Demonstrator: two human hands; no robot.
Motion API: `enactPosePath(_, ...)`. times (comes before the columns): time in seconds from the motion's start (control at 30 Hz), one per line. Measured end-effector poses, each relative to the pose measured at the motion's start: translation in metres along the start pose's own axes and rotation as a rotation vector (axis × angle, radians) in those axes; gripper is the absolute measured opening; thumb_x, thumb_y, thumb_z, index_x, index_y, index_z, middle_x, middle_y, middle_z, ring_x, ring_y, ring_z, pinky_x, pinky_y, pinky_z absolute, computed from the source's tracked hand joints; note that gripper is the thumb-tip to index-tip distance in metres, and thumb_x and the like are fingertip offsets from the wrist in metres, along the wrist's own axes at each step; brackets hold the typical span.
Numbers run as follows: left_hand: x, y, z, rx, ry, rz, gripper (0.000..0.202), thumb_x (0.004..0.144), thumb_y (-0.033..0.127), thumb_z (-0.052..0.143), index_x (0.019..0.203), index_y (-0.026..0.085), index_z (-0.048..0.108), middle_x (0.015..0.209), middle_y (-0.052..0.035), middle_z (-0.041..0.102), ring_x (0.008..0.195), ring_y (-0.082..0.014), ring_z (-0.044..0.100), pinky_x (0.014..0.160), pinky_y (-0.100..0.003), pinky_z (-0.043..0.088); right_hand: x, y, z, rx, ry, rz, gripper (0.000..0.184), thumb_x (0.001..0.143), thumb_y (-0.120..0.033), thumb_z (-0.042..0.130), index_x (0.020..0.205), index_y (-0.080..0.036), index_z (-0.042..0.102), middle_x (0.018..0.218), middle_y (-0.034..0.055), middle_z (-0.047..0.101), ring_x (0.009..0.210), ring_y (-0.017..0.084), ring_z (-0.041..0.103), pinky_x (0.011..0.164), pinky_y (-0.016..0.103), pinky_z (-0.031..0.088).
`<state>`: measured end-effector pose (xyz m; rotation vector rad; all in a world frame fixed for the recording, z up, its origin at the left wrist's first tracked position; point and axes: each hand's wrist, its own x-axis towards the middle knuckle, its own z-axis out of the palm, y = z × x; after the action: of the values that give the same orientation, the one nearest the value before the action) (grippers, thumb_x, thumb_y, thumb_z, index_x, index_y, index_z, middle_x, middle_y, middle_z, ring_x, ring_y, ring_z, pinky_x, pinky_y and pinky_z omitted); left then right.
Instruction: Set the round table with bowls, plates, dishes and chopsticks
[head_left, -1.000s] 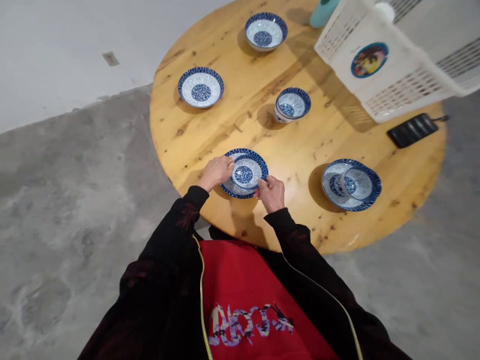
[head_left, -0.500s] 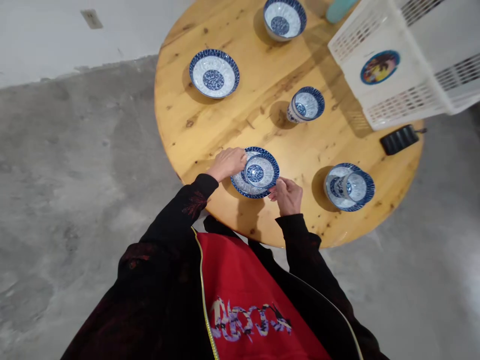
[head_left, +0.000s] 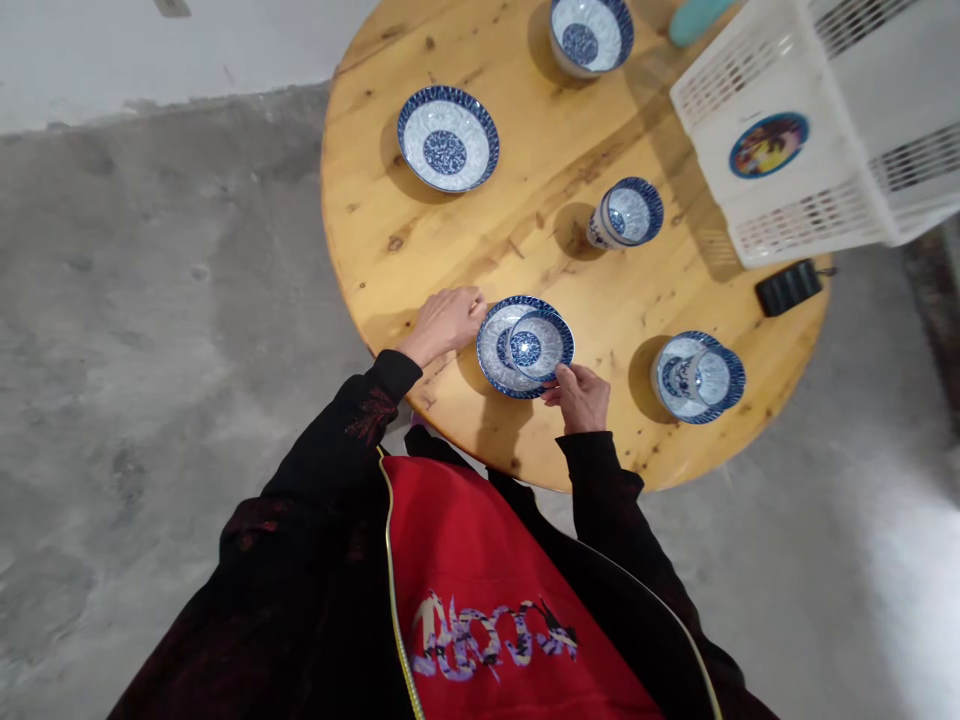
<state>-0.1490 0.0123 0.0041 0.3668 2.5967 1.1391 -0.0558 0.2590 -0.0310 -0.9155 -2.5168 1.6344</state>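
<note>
A small blue-and-white bowl [head_left: 537, 346] sits inside a wider blue-and-white dish [head_left: 493, 350] near the table's front edge. My right hand [head_left: 579, 397] pinches the small bowl's rim at its lower right; the fingertips are partly hidden. Just left of the dish, my left hand [head_left: 448, 322] has its fingers curled in, close to the dish's rim and seemingly apart from it. To the right stands a bowl [head_left: 670, 405] with a patterned cup [head_left: 711, 376] in it.
Farther back on the round wooden table [head_left: 480, 235] are a shallow bowl [head_left: 448, 138], a deeper bowl [head_left: 589, 40] and nested cups [head_left: 628, 213]. A white plastic basket [head_left: 810, 210] rises at the right, with a black ridged object [head_left: 789, 288] beside it and a teal item [head_left: 697, 18] behind.
My left hand has come off the dish's rim, moving a little left. My right hand stays at the bowl's lower right rim. The whole view has shifted slightly.
</note>
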Motion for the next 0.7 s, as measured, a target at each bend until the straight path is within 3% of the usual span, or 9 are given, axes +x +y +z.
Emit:
enactPosePath(0.13, -0.004, 0.000, -0.006, -0.018, -0.014, -0.012, 0.022, 0.091, 0.019, 0.044, 0.079, 0.018, 0.062, 0.072, -0.0049, 0.062, 0.066, -0.0173, 0.052, 0.065, -0.031, 0.030, -0.002, 0.002, 0.008, 0.024, 0.014, 0.000, 0.018, 0.074, -0.030, 0.068, 0.067, -0.018, 0.056, 0.048, -0.0012, 0.062, 0.039, 0.013, 0.059, 0.036, 0.020, 0.048)
enactPosePath(0.33, -0.004, -0.003, -0.008, -0.020, -0.031, -0.010, 0.021, 0.091, 0.019, 0.043, 0.080, 0.019, 0.062, 0.073, -0.0045, 0.063, 0.067, -0.0177, 0.053, 0.066, -0.031, 0.030, -0.005, 0.002, 0.013, 0.034, 0.050, 0.014, 0.014, 0.072, -0.025, 0.065, 0.064, -0.019, 0.055, 0.046, -0.0006, 0.062, 0.040, 0.015, 0.061, 0.037, 0.022, 0.050)
enactPosePath(0.7, -0.003, -0.010, -0.006, 0.030, -0.042, -0.011, 0.029, 0.094, 0.025, 0.042, 0.093, 0.018, 0.069, 0.088, -0.0084, 0.073, 0.079, -0.0220, 0.063, 0.071, -0.031, 0.039, -0.009, 0.000, 0.015, 0.036, 0.043, 0.048, 0.016, 0.072, -0.031, 0.064, 0.066, -0.019, 0.056, 0.048, 0.0000, 0.063, 0.041, 0.016, 0.062, 0.039, 0.024, 0.051)
